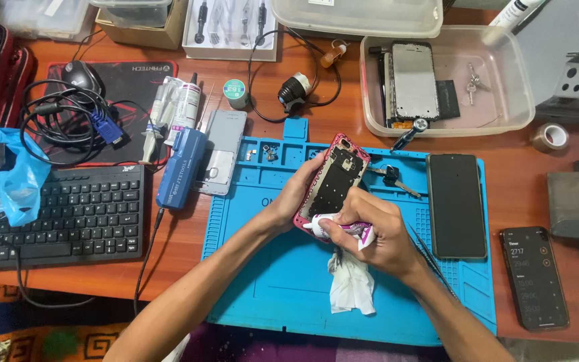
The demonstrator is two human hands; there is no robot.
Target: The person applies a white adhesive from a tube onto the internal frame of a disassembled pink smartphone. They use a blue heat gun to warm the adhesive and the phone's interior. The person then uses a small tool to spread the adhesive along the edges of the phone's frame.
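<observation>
My left hand (297,192) holds an opened pink-framed phone body (335,179) tilted above the blue work mat (263,268), inner side up. My right hand (376,231) grips a small white and purple glue tube (340,229), its nozzle at the phone frame's lower edge. A crumpled white tissue (351,285) hangs from under my right hand onto the mat. A black phone screen panel (456,204) lies flat on the mat to the right. Keys (391,177) rest just behind the phone body.
A black keyboard (68,213) lies left, with a blue tool case (181,169) and grey phone back (221,152) beside it. A clear tub (504,107) with phone parts sits at the back right. A phone showing a timer (534,276) lies at the right edge. Cables, mouse and tape roll (548,136) surround.
</observation>
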